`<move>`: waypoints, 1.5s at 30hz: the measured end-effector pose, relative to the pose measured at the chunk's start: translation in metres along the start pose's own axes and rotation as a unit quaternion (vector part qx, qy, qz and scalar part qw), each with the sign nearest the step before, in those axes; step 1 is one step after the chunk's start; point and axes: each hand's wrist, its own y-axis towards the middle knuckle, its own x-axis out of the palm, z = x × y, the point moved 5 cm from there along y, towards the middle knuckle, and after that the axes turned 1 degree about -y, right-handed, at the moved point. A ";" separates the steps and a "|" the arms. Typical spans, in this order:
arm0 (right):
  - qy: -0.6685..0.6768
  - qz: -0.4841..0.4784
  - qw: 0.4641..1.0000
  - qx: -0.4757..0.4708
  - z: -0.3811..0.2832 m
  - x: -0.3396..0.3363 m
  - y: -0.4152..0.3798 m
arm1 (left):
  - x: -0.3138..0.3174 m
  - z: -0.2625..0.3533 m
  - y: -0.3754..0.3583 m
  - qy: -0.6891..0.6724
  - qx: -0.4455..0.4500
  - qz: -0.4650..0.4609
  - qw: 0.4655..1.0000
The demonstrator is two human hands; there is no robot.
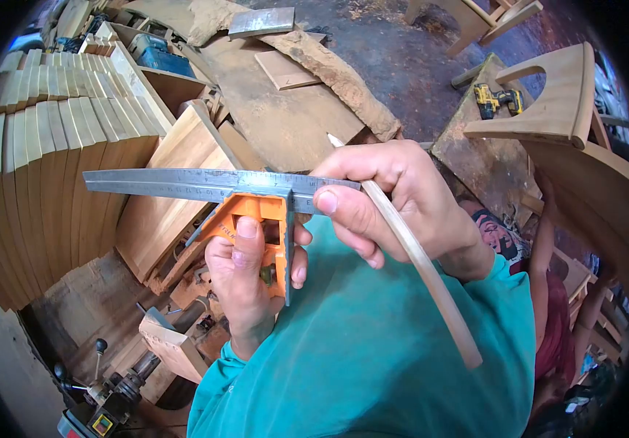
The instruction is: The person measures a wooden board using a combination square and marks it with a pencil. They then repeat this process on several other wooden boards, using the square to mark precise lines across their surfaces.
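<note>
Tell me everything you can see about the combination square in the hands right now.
The combination square has a grey metal ruler with fine markings, lying roughly level, its free end pointing left. An orange head with a grey edge sits on it near the right end. The left hand grips the head from below, thumb on its face. The right hand pinches the ruler's right end while also holding a thin curved wooden strip.

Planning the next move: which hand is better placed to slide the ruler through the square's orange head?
Probably the right hand: it pinches the ruler beside the orange head, though it also carries a wooden strip. The left hand grips the head.
</note>
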 end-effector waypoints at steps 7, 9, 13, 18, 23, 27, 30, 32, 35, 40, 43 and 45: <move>0.016 0.009 1.000 0.003 0.000 0.004 0.000 | -0.001 0.001 -0.004 -0.007 -0.001 0.004 1.000; 0.012 0.010 1.000 0.004 -0.001 0.004 0.001 | -0.001 0.002 -0.004 0.000 -0.002 0.001 1.000; -0.003 -0.006 1.000 0.013 0.003 0.001 0.003 | -0.002 0.002 -0.004 0.008 -0.007 0.012 1.000; -0.002 -0.006 1.000 0.004 0.008 0.001 0.005 | 0.002 0.004 -0.006 0.028 0.042 0.036 0.998; -0.004 0.004 1.000 -0.019 0.009 0.001 0.008 | -0.007 0.004 -0.001 -0.001 0.010 -0.005 1.000; -0.005 0.000 1.000 -0.012 0.011 0.000 0.009 | -0.002 0.005 0.000 0.079 0.046 0.021 0.996; -0.013 0.002 1.000 -0.017 0.012 0.001 0.011 | -0.004 0.004 0.001 0.075 0.046 0.013 0.996; -0.019 0.005 1.000 -0.024 0.013 0.001 0.013 | -0.006 0.004 0.001 0.074 0.045 0.014 0.996; -0.027 0.004 0.999 -0.027 0.016 -0.001 0.015 | -0.008 0.005 -0.001 0.041 0.032 0.014 0.999; 0.000 -0.007 1.000 0.003 0.028 -0.005 0.021 | -0.003 0.010 -0.005 0.013 -0.003 0.008 1.000; -0.011 -0.003 1.000 0.025 0.029 -0.006 0.022 | -0.001 0.011 -0.008 0.025 -0.007 0.002 1.000; -0.001 0.005 0.999 0.036 0.030 -0.005 0.022 | -0.002 0.010 -0.007 0.020 -0.007 -0.001 1.000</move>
